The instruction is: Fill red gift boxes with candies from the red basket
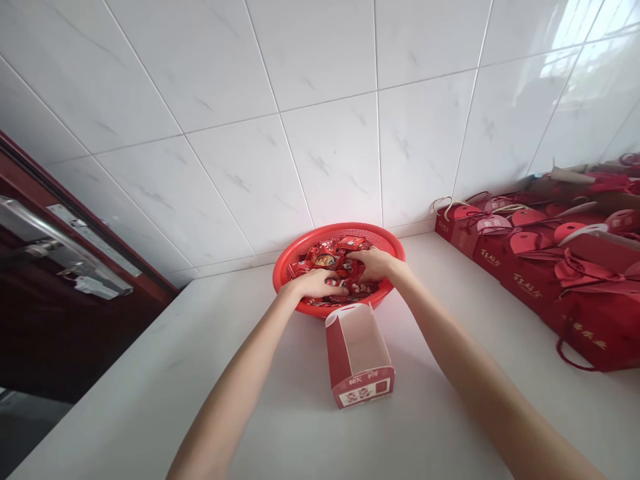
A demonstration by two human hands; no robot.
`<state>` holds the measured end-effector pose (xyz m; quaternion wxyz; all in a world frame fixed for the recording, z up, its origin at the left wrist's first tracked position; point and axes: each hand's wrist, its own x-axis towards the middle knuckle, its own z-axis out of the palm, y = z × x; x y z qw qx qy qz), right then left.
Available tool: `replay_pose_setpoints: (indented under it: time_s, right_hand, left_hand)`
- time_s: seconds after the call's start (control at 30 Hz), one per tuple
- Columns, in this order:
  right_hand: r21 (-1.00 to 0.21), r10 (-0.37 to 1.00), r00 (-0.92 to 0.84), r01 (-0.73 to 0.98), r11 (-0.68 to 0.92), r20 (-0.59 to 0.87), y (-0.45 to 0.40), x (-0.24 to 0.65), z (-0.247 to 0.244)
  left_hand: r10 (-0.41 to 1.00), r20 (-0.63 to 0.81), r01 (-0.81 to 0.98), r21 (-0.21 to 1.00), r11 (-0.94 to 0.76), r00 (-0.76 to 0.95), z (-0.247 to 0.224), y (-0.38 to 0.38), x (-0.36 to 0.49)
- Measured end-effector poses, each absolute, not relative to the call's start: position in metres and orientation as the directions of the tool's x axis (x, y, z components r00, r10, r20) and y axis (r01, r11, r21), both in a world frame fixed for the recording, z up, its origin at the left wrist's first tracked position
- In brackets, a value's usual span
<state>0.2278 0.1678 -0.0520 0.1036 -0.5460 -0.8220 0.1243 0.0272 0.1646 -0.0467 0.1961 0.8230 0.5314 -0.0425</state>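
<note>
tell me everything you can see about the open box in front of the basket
The box looks like folded card, red outside and pale inside. It is long and narrow, open on top, with rounded upper edges at its ends. The near end carries printed characters and a white panel. It rests upright on the white counter, close before the red basket; whether they touch is unclear. Neither the left hand nor the right hand touches it.

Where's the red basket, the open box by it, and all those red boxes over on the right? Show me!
Red basket [345,228]: head view, on its back rim.
Open box [363,388]: head view, on its near end.
Red boxes [527,287]: head view, on a side wall.
</note>
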Motion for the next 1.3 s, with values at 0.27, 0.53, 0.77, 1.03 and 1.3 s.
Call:
replay_pose_setpoints:
  time_s: [0.27, 0.53, 0.77, 1.03, 1.3]
  right_hand:
    - [-0.467, 0.932, -0.286, 0.808, 0.359, 0.221, 0.169, 0.228, -0.054]
    - [-0.824, 0.903, -0.076, 0.381, 0.419, 0.424, 0.176, 0.234, -0.058]
    - [-0.976, 0.973, -0.126, -0.126, 0.178, 0.193, 0.181, 0.236, -0.061]
    - [-0.972, 0.975, -0.217, -0.234, -0.007, 0.045, 0.179, 0.238, -0.055]
    - [-0.978, 0.991, -0.135, -0.205, -0.043, -0.015, 0.178, 0.238, -0.052]
  left_hand:
    - [0.896, -0.203, 0.894, 0.31, -0.324, 0.395, -0.046, 0.16, 0.028]
    - [0.899, -0.136, 0.827, 0.467, -0.312, 0.416, -0.044, 0.159, 0.027]
    - [0.94, 0.261, 0.648, 0.681, -0.34, 0.219, -0.044, 0.158, 0.026]
    - [0.933, 0.35, 0.504, 0.822, -0.264, -0.083, -0.047, 0.161, 0.019]
    - [0.97, 0.23, 0.496, 0.854, -0.16, -0.083, -0.054, 0.171, 0.014]
